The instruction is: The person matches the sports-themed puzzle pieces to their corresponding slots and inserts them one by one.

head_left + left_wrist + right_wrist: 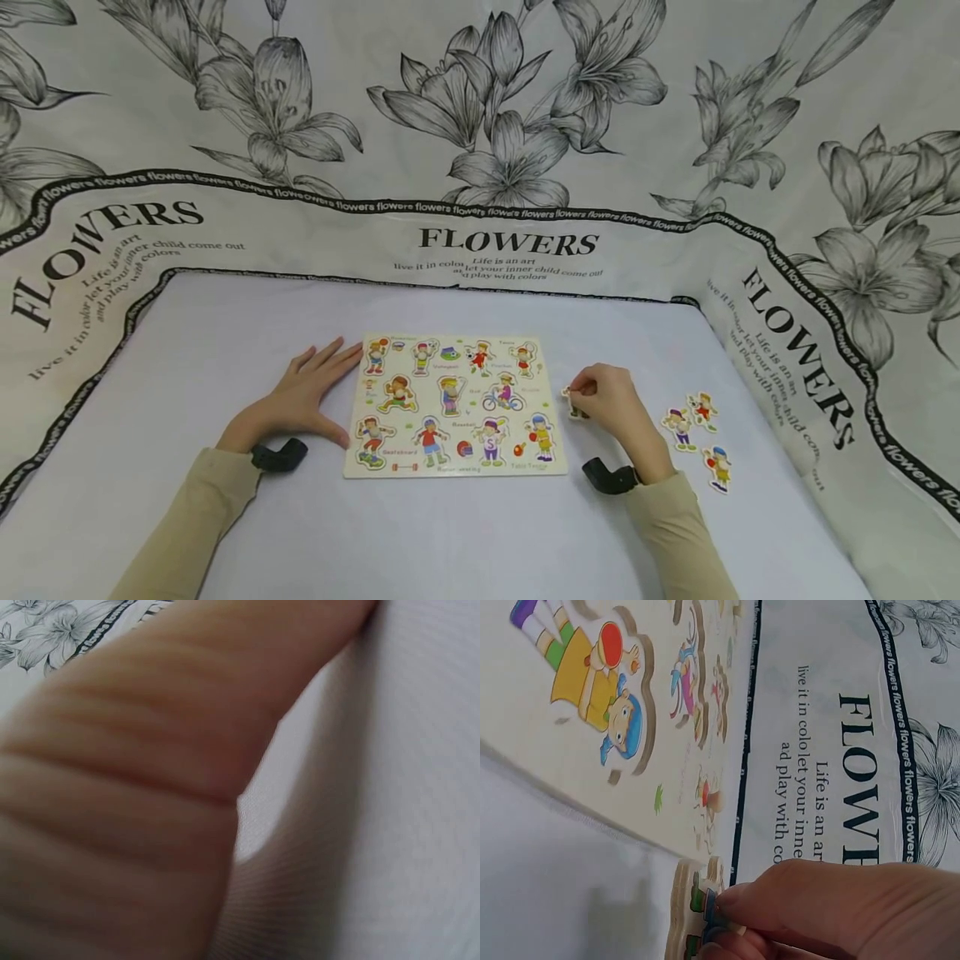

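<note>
A cream wooden puzzle board [352, 462] lies flat, printed with children playing sports in cut-out shapes. Beside its left edge my left hand [296, 404] rests with fingers spread, thumb and fingertips right at the rim. My right hand [611, 408] pinches a small wooden puzzle piece [678, 911] between thumb and fingers, just off the board's right side. Green shoes and blue clothing show on that piece in the right wrist view; the fingers hide the rest. Close by on the board is a table tennis player picture [592, 679]. The left wrist view holds mostly blurred skin.
Three loose puzzle pieces lie right of the right forearm: one with a purple cap [679, 429], one in red [702, 411] and one with a blue cap [717, 468]. White cloth [247, 350] covers the table. A flower-printed curtain [510, 242] surrounds its back and sides.
</note>
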Motion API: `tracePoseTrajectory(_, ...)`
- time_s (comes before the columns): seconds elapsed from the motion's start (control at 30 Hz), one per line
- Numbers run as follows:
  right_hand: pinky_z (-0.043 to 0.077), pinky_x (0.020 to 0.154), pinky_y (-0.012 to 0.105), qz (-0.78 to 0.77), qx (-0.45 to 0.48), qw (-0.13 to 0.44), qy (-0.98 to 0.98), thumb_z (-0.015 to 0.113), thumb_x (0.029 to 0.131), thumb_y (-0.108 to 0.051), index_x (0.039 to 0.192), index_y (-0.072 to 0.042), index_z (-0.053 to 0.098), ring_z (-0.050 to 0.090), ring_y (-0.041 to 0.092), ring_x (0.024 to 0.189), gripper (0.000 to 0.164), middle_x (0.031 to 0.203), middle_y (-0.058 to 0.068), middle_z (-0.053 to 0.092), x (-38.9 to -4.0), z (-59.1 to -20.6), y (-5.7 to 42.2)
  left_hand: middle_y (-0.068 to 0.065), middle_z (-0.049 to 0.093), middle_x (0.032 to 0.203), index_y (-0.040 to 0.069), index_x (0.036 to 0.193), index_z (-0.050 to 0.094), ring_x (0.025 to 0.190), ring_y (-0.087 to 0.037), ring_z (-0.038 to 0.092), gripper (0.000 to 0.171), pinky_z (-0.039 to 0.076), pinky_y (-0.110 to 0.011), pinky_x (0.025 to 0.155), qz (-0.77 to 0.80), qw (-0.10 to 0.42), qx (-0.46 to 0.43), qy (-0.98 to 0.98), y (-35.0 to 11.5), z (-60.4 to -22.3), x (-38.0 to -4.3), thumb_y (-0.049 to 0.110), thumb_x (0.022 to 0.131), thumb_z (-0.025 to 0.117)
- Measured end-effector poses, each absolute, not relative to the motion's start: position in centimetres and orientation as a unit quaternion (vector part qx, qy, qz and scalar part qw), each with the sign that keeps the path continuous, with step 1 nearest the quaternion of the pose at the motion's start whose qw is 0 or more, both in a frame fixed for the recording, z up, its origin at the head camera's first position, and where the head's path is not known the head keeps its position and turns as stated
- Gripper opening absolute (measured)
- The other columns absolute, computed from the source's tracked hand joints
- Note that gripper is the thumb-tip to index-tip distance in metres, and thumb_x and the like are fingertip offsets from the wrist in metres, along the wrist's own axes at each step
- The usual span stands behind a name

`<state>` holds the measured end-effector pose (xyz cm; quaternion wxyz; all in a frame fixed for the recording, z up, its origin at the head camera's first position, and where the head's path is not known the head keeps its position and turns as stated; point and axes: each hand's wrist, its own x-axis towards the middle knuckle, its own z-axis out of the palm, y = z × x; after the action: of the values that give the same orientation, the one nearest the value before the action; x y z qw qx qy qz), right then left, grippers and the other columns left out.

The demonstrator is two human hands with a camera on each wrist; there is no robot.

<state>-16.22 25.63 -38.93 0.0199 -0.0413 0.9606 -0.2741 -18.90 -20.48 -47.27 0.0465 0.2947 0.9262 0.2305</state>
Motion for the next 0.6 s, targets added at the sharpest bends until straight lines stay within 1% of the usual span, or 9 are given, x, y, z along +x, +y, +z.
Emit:
tracePoseTrajectory(0.33, 0.049, 0.057, 0.028, -0.289, -0.075, 0.012, 0.954, 0.070, 0.081, 0.001, 0.086, 0.001, 0.070, 0.057, 0.018, 0.067, 0.005, 0.079, 0.009, 0.064, -17.0, -38.5, 23.1, -0.009, 0.017, 0.165, 0.006, 0.158, 0.022, 0.151, -0.036, 0.001, 0.140, -0.002, -0.058, 0.117, 0.232, 0.047, 0.291, 0.927, -20.5, -47.3, -18.9, 0.079, 0.052, 0.078)
tracePoseTrajectory(0.6, 0.047, 0.058, 0.028, -0.291, -0.114, -0.001, 0.950, 0.071, 0.081, -0.001, 0.083, 0.001, 0.070, 0.054, 0.017, 0.067, 0.004, 0.076, 0.006, 0.061, -17.3, -38.1, 20.7, -0.010, 0.017, 0.165, 0.006, 0.158, 0.022, 0.151, -0.036, 0.002, 0.139, -0.002, -0.058, 0.117, 0.232, 0.046, 0.298, 0.925, -20.5, -47.3, -18.9, 0.078, 0.053, 0.078)
